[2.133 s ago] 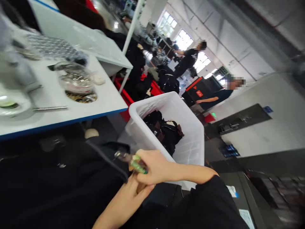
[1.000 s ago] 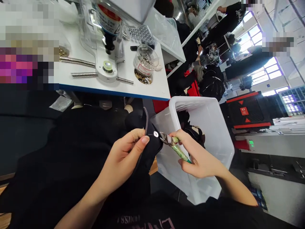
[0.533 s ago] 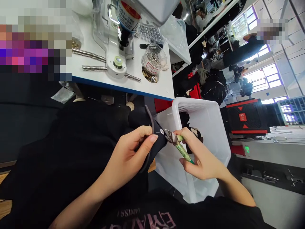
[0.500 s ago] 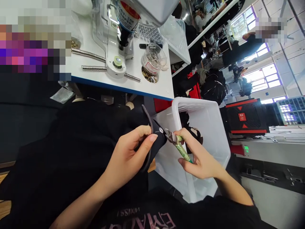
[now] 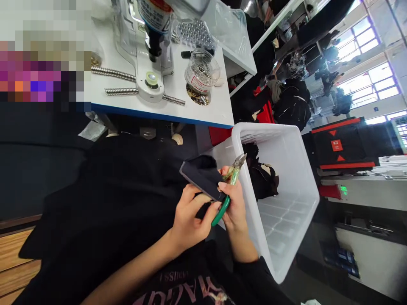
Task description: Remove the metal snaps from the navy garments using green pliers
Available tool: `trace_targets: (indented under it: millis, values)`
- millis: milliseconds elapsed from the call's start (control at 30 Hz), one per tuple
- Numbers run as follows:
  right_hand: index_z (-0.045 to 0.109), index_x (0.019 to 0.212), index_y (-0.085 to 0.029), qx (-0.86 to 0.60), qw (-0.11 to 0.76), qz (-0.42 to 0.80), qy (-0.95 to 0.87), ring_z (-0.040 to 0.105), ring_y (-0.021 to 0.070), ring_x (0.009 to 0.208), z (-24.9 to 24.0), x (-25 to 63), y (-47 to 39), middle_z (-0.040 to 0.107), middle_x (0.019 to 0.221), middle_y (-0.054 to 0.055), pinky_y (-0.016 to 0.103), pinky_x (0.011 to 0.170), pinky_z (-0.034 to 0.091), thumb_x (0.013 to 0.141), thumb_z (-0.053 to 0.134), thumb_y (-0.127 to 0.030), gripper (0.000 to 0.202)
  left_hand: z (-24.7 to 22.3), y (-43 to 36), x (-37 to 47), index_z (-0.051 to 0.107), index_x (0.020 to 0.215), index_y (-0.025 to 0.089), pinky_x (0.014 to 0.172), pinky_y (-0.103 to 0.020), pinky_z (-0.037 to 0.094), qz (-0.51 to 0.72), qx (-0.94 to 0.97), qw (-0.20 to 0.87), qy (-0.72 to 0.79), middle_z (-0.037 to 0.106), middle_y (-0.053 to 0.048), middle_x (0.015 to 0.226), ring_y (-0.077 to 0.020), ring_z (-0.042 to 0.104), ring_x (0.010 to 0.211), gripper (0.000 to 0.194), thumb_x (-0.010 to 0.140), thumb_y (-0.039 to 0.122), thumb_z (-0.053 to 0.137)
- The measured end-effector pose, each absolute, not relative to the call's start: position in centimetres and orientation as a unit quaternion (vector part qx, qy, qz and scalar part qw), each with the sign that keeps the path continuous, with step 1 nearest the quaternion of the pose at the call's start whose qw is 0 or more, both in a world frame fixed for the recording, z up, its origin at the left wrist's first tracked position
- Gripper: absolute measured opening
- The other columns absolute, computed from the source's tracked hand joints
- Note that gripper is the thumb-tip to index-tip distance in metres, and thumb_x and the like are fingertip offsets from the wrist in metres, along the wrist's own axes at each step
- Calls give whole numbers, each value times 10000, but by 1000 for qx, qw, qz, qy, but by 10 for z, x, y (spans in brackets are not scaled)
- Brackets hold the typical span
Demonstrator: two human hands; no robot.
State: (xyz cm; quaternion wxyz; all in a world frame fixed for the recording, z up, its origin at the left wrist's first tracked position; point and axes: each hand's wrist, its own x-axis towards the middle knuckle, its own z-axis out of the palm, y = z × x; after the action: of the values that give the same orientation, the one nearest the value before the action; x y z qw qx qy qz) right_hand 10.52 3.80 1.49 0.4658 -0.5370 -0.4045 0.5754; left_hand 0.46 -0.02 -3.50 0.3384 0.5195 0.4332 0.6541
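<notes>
Dark fabric (image 5: pixel 203 176) with a stitched grey edge lies across my lap, a corner of it raised between both hands. My left hand (image 5: pixel 192 218) is closed, pinching the lower edge of this cloth with thumb and fingers. Diagonal cutters (image 5: pixel 225 208) with green handles rest in my right hand (image 5: pixel 235 205), their jaws pointing up and away from the cloth. The right thumb and fingers also press on the fabric corner, beside a small round metal snap (image 5: pixel 219 189). Part of the cutters' second handle is hidden by my fingers.
A white bin (image 5: pixel 295 203) with dark cloth pieces (image 5: pixel 262 176) stands right of my hands. Ahead is a white table (image 5: pixel 219 112) with a blue edge. On it are a press machine (image 5: pixel 149 91) with metal springs and a clear jar (image 5: pixel 201 74) of small metal parts.
My right hand has turned the cutters, so their jaws now point up, away from the fabric, and has come onto the cloth. The fabric corner has been turned, and both hands are closer together.
</notes>
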Motion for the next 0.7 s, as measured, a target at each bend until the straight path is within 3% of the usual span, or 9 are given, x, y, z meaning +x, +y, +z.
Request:
trace_targets:
  millis: [67,167,200,300,367,433,533,633,700]
  values:
    - [426,913,-232,-503,468,591,-424,430,55,598,18,114,39,421,799,-42,181,557,387,754,593,-185,235,-31,2,-16,658,941,202,682,-304,497,617,459,515,378,650,-64,865,-184,605,778,221,843,383,579]
    - [434,917,-233,-449,388,628,-503,440,48,565,25,128,41,442,842,-36,192,532,405,774,611,-164,238,-20,20,-49,723,788,172,483,-284,466,471,342,768,268,690,-108,688,-201,627,591,588,825,673,417]
    - [436,922,-234,-433,353,640,-527,447,51,563,29,131,43,446,858,-29,200,527,414,780,609,-162,235,-15,28,-58,731,733,167,442,-273,455,413,320,814,252,692,-118,645,-206,633,556,602,807,687,436]
    - [469,951,-239,-422,304,624,-583,473,77,635,41,138,49,456,903,-10,226,577,434,777,610,-159,237,0,47,-71,743,709,164,427,-254,494,279,326,867,254,707,-121,630,-212,658,543,362,774,505,639]
    - [514,1007,-240,-442,321,596,-589,490,108,736,46,140,54,481,929,2,253,672,443,747,639,-187,293,7,49,-69,751,780,169,504,-293,566,307,306,858,274,726,-115,692,-224,680,586,243,753,405,699]
    - [548,1065,-226,-458,358,605,-544,498,141,842,44,144,59,513,941,17,277,761,438,715,650,-237,365,7,46,-60,749,860,182,614,-337,610,417,267,812,310,740,-99,775,-232,699,660,230,749,380,712]
    - [549,1147,-222,-439,406,706,-380,513,155,816,27,154,61,539,863,16,290,739,445,714,585,-312,444,-3,40,-37,738,903,204,752,-335,609,581,271,668,379,743,-56,860,-212,705,784,188,781,340,694]
    - [537,1153,-220,-412,374,814,-166,519,149,716,-2,166,47,547,788,11,315,703,461,753,505,-363,426,-16,40,-14,731,916,211,818,-299,581,652,312,531,442,738,-22,840,-175,697,826,134,829,271,649]
    - [557,1058,-160,-403,343,847,-54,535,159,750,-22,171,31,571,843,48,335,737,467,744,491,-389,394,-20,42,-1,735,877,205,806,-272,576,673,321,463,479,735,-6,805,-152,696,796,98,821,225,658]
